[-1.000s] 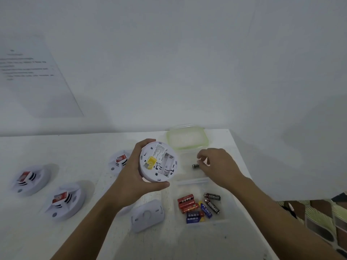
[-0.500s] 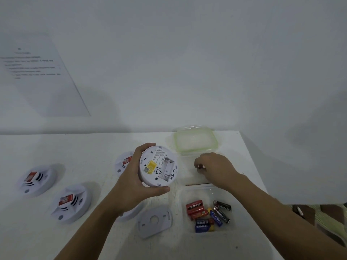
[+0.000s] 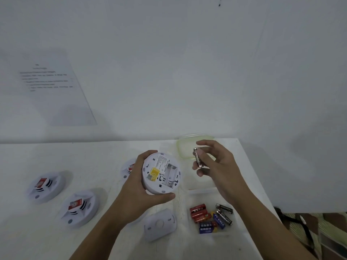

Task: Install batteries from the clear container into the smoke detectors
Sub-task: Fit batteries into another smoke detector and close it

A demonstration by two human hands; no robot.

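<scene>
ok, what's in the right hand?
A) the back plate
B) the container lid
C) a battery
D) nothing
C: the right hand pinches a single battery between thumb and fingers, raised off the table beside the detector that the left hand grips with its open battery bay facing up.

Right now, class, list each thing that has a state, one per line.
Smoke detector: back up, battery bay open, gripped by left hand.
Battery: pinched by right hand.
Clear container: open, batteries inside.
Lid: off, on table.
Back cover: off, on table.
</scene>
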